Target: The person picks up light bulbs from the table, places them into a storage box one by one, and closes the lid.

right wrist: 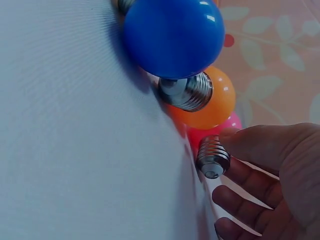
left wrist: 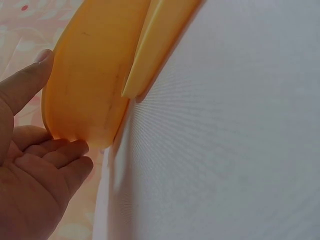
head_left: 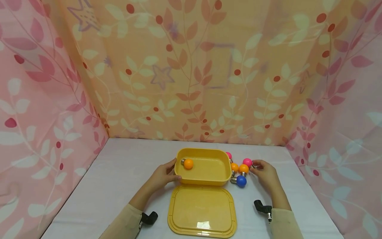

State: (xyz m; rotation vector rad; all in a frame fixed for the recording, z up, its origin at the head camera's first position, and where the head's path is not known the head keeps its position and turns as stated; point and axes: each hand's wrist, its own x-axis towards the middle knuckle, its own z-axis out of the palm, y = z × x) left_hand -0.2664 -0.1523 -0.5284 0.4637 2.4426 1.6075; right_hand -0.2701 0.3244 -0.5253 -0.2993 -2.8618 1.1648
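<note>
A yellow plastic box (head_left: 206, 181) stands uncovered on the table, with one orange light bulb (head_left: 188, 163) lying inside near its left end. My left hand (head_left: 162, 176) holds the box by that end, thumb on one side and fingers on another, as the left wrist view also shows. To the right of the box, my right hand (head_left: 265, 174) pinches the metal screw base (right wrist: 212, 157) of a pink bulb (head_left: 247, 162) between thumb and forefinger. Close by lie a blue bulb (head_left: 241, 181), two orange bulbs (head_left: 243, 168) and another pink bulb (head_left: 228, 155), partly hidden behind the box.
The box's yellow lid (head_left: 201, 210) lies flat in front of it, nearer to me. A white cloth (head_left: 134, 152) covers the table. Patterned curtains (head_left: 191, 66) hang at the back and both sides. A black wrist camera mount (head_left: 262, 207) sits on each forearm.
</note>
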